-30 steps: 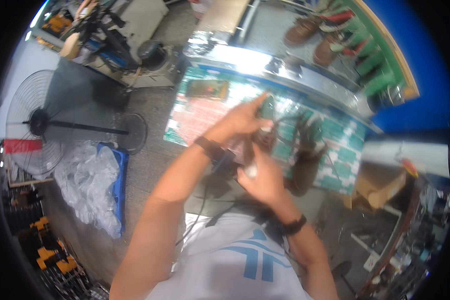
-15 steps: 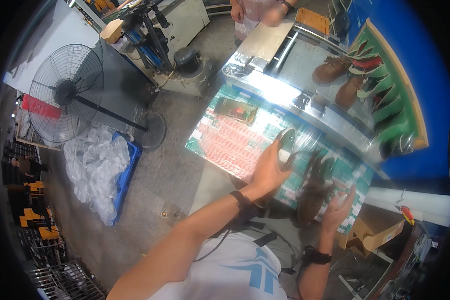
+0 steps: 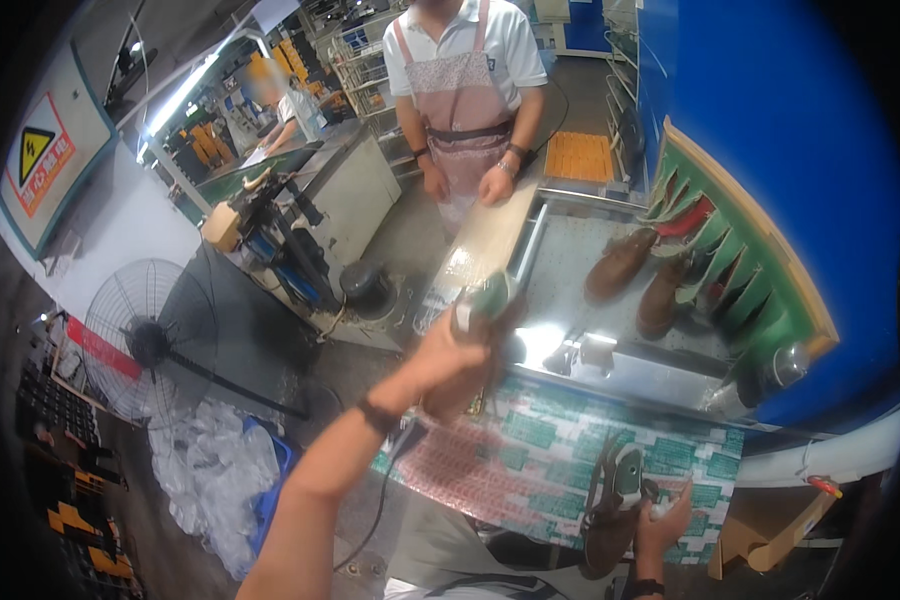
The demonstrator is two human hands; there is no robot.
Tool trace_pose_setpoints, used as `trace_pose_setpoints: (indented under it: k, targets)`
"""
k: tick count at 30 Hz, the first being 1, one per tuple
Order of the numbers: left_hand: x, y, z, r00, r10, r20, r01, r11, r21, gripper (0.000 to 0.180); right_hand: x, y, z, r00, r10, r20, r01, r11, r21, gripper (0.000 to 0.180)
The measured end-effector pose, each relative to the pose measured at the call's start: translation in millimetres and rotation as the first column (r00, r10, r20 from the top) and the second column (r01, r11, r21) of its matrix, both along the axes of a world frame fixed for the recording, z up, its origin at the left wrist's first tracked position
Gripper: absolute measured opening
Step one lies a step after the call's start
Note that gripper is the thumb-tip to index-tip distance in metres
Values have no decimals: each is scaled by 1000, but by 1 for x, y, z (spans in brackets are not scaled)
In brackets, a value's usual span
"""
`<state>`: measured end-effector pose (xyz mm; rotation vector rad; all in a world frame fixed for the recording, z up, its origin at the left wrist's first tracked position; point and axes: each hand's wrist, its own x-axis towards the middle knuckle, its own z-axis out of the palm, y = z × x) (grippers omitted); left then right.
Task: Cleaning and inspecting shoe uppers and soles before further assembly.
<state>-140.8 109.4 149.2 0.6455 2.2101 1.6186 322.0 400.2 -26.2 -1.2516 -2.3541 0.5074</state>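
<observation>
My left hand (image 3: pixel 445 355) is wrapped round a brown shoe (image 3: pixel 457 397) with a green shoe last (image 3: pixel 492 298) in its opening, raised beside the conveyor's near end. Motion blurs this shoe. A second brown shoe (image 3: pixel 607 538), also with a green last (image 3: pixel 629 470) and loose dark laces, stands at the front edge of the patterned table cover (image 3: pixel 545 475). Close to its right side, my right hand (image 3: pixel 664 525) has its fingers closed round a small pale thing I cannot make out.
Two brown shoes (image 3: pixel 620 265) sit on the metal conveyor (image 3: pixel 560 235), before a green fringed curtain (image 3: pixel 745 270). A co-worker (image 3: pixel 465 100) stands behind a pale board (image 3: pixel 490 235). At left are a fan (image 3: pixel 148 340) and plastic bags (image 3: pixel 205 490); at right, a cardboard box (image 3: pixel 775 520).
My left hand has lifted its shoe away from the table, up and leftward toward the conveyor end. The view has tilted up, showing more of the co-worker. My right hand stays beside the other shoe.
</observation>
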Motion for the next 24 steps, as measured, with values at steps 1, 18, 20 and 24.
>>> trace_pose_setpoints:
  k: [1,18,20,24]
  targets:
    - [-27,22,29,998,-33,-47,28,996,-90,90,-2,-3,8,1000,-12,26,13,1000,-26,102]
    - [-82,152,-28,550,-156,-820,-24,979,-202,75,0,11,-23,999,1,45,-7,988,154,104]
    - [35,125,-41,812,-280,-512,218,959,-179,53,-10,14,-14,998,52,41,-57,991,123,105]
    - [244,111,-82,834,-534,141,552,791,-264,98,-16,10,-8,998,59,17,-61,984,170,99]
